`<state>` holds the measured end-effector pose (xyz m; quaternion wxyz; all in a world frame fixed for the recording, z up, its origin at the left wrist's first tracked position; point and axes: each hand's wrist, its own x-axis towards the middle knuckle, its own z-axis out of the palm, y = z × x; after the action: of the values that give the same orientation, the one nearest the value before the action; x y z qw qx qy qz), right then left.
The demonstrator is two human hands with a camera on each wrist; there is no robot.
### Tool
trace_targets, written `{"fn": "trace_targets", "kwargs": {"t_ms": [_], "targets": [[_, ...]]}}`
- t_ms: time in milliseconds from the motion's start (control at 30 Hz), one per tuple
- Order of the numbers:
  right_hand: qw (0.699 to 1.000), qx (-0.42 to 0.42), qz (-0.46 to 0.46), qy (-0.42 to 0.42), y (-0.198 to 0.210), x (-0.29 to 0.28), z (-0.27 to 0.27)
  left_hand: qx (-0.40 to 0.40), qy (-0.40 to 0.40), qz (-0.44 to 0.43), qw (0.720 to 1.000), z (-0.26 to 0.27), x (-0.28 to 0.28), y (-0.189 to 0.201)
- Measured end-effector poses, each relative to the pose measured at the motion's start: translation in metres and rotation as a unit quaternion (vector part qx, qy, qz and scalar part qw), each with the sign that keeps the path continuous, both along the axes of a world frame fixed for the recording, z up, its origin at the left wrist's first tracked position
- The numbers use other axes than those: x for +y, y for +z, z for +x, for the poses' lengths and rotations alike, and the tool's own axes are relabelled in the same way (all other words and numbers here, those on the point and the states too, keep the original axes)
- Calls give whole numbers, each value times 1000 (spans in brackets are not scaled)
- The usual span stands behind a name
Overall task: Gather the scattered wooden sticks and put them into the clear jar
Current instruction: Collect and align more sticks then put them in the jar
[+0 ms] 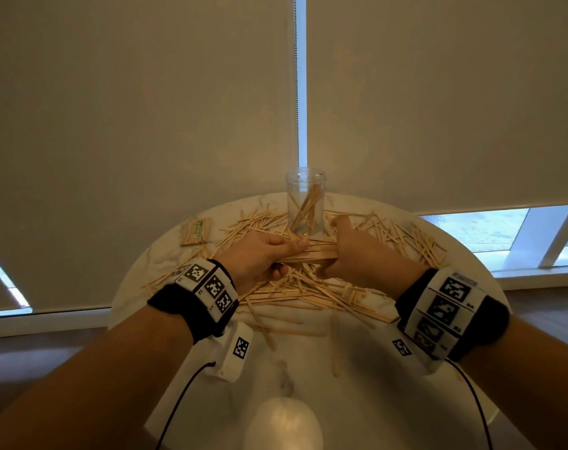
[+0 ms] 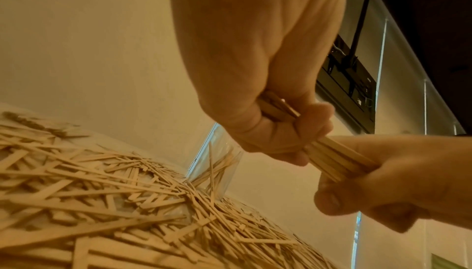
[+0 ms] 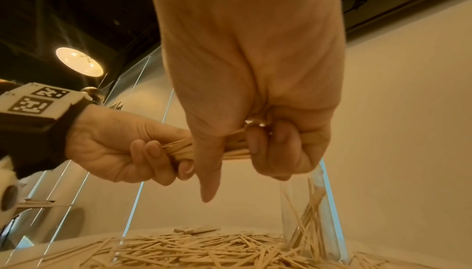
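Observation:
A bundle of wooden sticks [image 1: 311,253] is held level just above the table, in front of the clear jar [image 1: 305,203]. My left hand [image 1: 266,254] grips its left end and my right hand [image 1: 350,251] grips its right end. The left wrist view shows the bundle [image 2: 334,158] running between my left hand [image 2: 268,124] and my right hand [image 2: 398,180]. Seen from the right wrist, my right hand [image 3: 263,144] curls round the bundle [image 3: 186,148]. The jar stands upright with several sticks inside. Loose sticks [image 1: 295,293] lie scattered round it.
The round white marble table [image 1: 308,368] carries a packed bunch of sticks [image 1: 196,232] at the back left. A pale rounded object [image 1: 284,423] sits at the near edge. Roller blinds and a window sill stand behind the table.

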<state>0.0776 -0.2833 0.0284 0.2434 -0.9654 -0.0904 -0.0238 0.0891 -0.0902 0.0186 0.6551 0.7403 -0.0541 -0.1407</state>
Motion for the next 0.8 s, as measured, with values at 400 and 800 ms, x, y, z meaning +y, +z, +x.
{"fn": "trace_targets", "kwargs": {"t_ms": [400,800], "targets": [[993,-59,-64,74,11,-7,-6,10,21,-17,1000,8,17,-5],[986,-83,-113,88,3,7,-1,32,21,-45,998,-2,3,-4]]}}
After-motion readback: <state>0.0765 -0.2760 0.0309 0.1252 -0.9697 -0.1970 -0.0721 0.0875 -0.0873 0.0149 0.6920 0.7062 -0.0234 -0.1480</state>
